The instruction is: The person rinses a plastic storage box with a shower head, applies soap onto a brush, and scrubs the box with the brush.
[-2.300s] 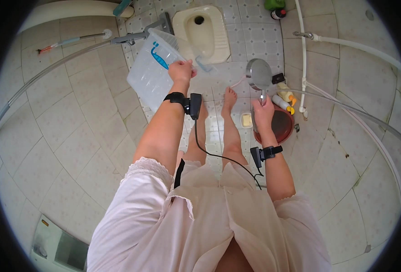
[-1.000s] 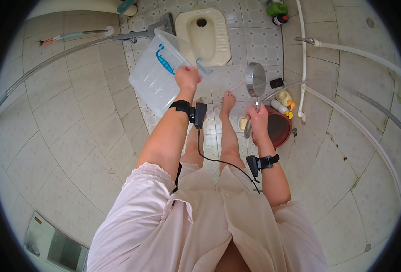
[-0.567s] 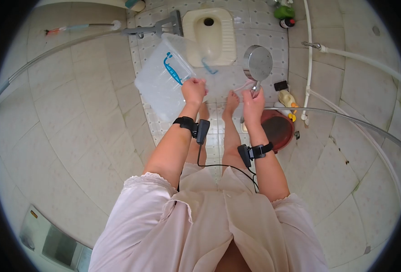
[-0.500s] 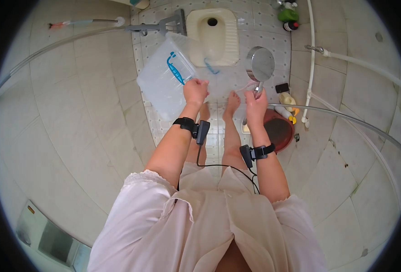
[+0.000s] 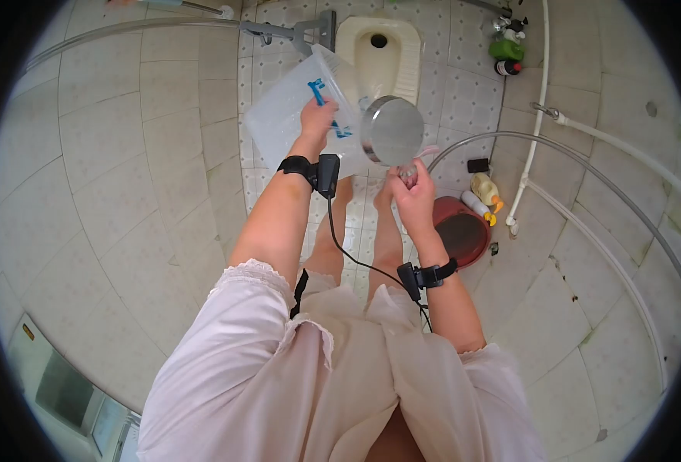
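My left hand is closed at the rim of a translucent plastic box, beside its blue handle. The box is tilted, and a second blue piece shows just right of my fingers. My right hand is wrapped round the handle of a chrome shower head, whose round head is raised close to the box's right side. A metal hose curves away from it to the right. Whether water is flowing I cannot make out.
A squat toilet lies ahead in the tiled floor, with a grey mop at its left. Bottles stand at the right wall. Nearer are a red basin, more bottles and wall pipes.
The shower head has swung left and nearer the box, growing larger in view. My left hand has moved up and left along the box, to its blue handle. The whole view has shifted slightly.
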A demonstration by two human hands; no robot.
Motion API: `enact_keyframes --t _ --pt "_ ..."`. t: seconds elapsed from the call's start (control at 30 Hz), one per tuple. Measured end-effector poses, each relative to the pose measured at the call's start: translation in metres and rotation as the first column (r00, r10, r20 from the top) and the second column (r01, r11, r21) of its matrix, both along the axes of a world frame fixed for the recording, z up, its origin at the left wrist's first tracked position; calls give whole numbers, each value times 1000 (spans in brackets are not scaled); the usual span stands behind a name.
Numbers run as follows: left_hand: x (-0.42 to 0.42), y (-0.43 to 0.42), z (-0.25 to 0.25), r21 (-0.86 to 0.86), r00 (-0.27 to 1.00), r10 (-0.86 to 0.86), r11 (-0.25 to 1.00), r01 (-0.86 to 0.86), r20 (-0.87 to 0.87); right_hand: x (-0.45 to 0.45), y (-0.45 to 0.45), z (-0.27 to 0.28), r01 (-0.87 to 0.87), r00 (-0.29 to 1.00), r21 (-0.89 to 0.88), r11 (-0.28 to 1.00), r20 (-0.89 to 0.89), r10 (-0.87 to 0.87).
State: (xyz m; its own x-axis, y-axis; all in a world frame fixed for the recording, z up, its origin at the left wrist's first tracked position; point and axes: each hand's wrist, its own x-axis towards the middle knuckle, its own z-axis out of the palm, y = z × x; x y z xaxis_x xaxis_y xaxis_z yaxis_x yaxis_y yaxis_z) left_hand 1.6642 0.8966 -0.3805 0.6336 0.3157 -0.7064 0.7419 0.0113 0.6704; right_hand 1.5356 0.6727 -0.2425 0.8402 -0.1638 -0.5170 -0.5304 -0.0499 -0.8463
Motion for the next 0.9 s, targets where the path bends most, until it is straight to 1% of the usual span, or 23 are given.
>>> enact_keyframes --t 0.03,0.07,0.1,0.13,0.17,0.23,0.3,0.33,0.37,0.4,0.43,0.5,0.53,0.6,0.63,0.67,0.7,0.73,0.77,0.8,0.83,0.9 --pt "3 -6 4 91 988 -100 992 89 121 0 -1 3 0 1000 -5 1000 1 0" --pt "1 -7 10 85 987 -101 992 91 123 -1 -6 7 60 998 -69 996 25 -58" --pt "-4 -9 20 -4 996 -14 1000 14 91 0 -12 10 122 992 -131 984 55 -115" --pt "-4 -12 34 -92 996 68 994 -63 57 -2 -23 2 129 990 -139 982 68 -120" --pt "-6 -14 47 -101 996 63 993 -56 65 -7 -37 -10 164 985 -142 976 77 -154" --pt "-13 -15 87 -250 996 85 965 -78 15 -12 -54 -11 206 977 -153 967 79 -196" --pt "-6 -20 119 -289 995 95 953 -85 21 -5 -66 10 355 934 10 935 41 -355" --pt "1 -24 130 -151 995 -4 988 20 104 -2 -71 20 394 919 21 919 12 -394" --pt "8 -26 138 -2 978 -112 993 114 176 2 -75 24 397 917 20 917 22 -398" --pt "18 -28 137 123 962 -139 986 112 234 4 -79 27 451 890 46 891 44 -453" --pt "29 -29 137 121 960 -141 986 115 240 7 -83 30 502 860 74 861 64 -507" --pt "47 -32 138 232 861 -294 949 212 415 13 -88 36 531 837 67 844 109 -536" --pt "49 -38 139 228 858 -293 950 213 422 16 -91 39 557 815 61 828 149 -559" --pt "48 -56 139 483 619 -535 833 271 576 19 -96 42 582 791 53 812 196 -580" --pt "43 -67 133 483 615 -534 834 268 581 16 -101 44 617 769 41 786 183 -613" --pt "36 -77 126 526 538 -600 794 305 592 14 -105 45 649 747 25 760 171 -643" --pt "26 -83 114 572 456 -661 748 337 596 10 -109 45 649 746 26 761 176 -642" --pt "17 -86 103 571 454 -659 750 333 600 5 -113 44 658 731 42 752 203 -651" --pt "7 -88 90 612 431 -765 643 460 479 3 -115 44 665 716 61 745 231 -658" --pt "3 -81 69 616 392 -847 530 583 358 9 -103 46 688 701 38 725 228 -676" --pt "-5 -79 48 618 393 -845 534 577 363 6 -102 45 685 701 40 728 234 -673" --pt "-16 -74 12 616 305 -951 274 739 56 -1 -102 39 645 750 -23 764 211 -627"
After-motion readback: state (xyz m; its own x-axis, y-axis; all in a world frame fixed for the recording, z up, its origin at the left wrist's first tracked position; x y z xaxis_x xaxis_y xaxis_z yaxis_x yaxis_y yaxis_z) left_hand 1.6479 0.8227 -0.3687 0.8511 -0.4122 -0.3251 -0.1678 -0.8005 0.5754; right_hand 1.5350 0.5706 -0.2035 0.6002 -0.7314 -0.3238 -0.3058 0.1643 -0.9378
